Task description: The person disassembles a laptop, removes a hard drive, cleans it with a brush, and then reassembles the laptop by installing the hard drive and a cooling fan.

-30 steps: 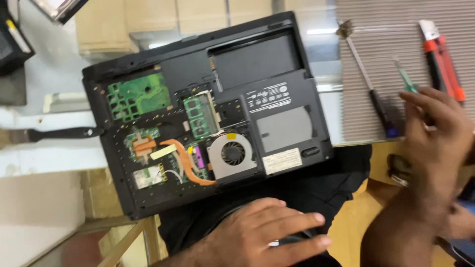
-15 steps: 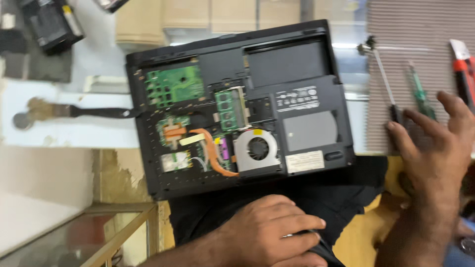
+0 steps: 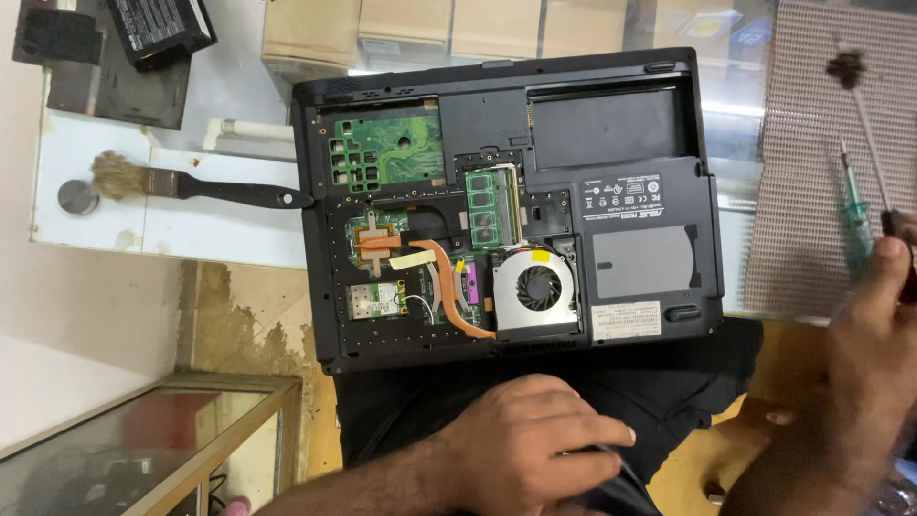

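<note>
An opened black laptop (image 3: pixel 621 124) lies bottom-up on the glass counter, showing green circuit boards, a memory module (image 3: pixel 493 207), copper heat pipes and a round fan (image 3: pixel 538 287). My left hand (image 3: pixel 535 449) rests low on my dark-clothed lap below the laptop, fingers curled over something dark that I cannot make out. My right hand (image 3: pixel 874 334) is blurred at the right edge, fingertips by the handles of a green screwdriver (image 3: pixel 855 205) and a long dark-handled screwdriver (image 3: pixel 864 115) on a ribbed mat (image 3: pixel 802 239).
A black-handled brush (image 3: pixel 191 183) lies left of the laptop, with a small round metal piece (image 3: pixel 76 196) beside it. A black battery pack (image 3: pixel 158 29) sits at the top left. A glass-topped cabinet (image 3: pixel 153 430) stands at the lower left. Cardboard boxes (image 3: pixel 401 29) show beyond the laptop.
The view has swung left, so the laptop now sits further right in the frame. My right hand has dropped lower at the right edge, closer to the screwdriver handles. My left hand stays on my lap.
</note>
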